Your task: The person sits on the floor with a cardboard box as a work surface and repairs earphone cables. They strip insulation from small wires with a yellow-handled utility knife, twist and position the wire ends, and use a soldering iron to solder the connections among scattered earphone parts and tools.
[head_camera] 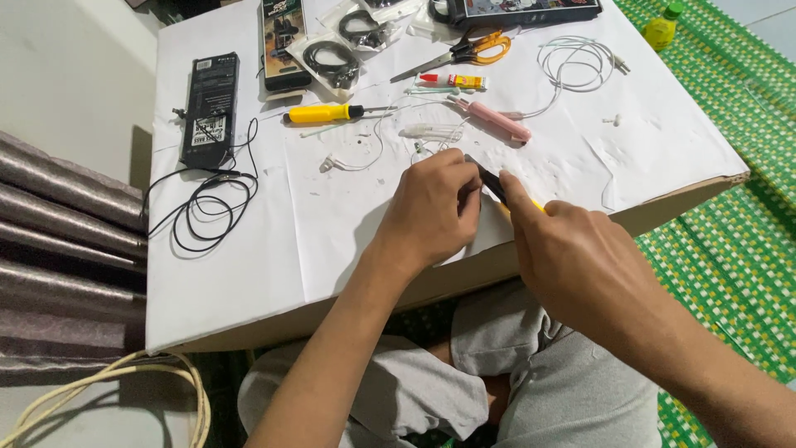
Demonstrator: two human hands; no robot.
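A thin white earphone wire [377, 149] is pinched under the closed left hand [431, 211] at the near edge of the white paper-covered board [274, 249]. A black-and-yellow cutter [496, 187] is clamped in the right hand [572, 257], its tip touching the left fingers. Stripping or trimming of the wire seems to be in hand; a light, steady stroke away from the fingertips is called for next.

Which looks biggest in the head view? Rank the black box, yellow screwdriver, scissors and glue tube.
1. Black box
2. Scissors and yellow screwdriver: look about equally long, so not ranked apart; the scissors lie farther away.
3. Glue tube
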